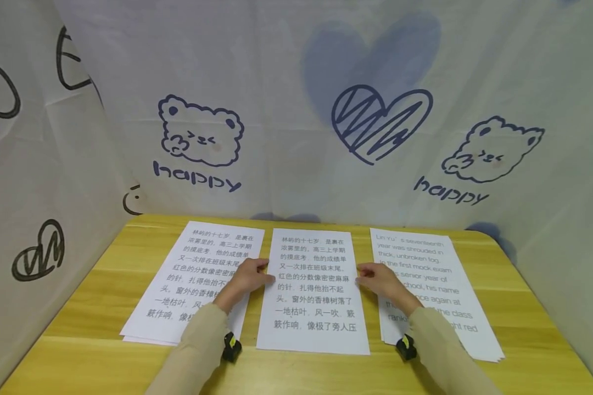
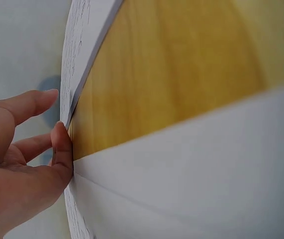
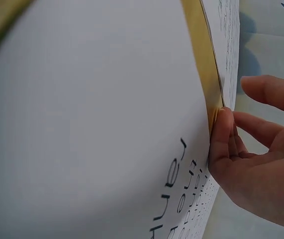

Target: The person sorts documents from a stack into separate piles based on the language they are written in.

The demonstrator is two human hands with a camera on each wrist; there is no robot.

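Note:
Between my two hands a stack of white paper [image 1: 313,307] printed with Chinese text lies flat on the table. My left hand [image 1: 244,281] has its fingertips right at the stack's left edge, forearm crossing over another Chinese-printed stack [image 1: 212,241]. At the opposite edge, my right hand [image 1: 386,284] holds its fingertips close against the paper, its forearm over an English-printed stack [image 1: 410,252]. In both wrist views one digit of each hand touches low by the middle stack's edge while another stands apart in the air, with nothing pinched between them.
The yellow wood-grain table [image 1: 296,373] carries the three paper stacks side by side. A white cloth [image 1: 277,109] with bear and heart drawings hangs behind the table and along its sides. Dark wrist-worn devices [image 1: 231,346] sit at both sleeves.

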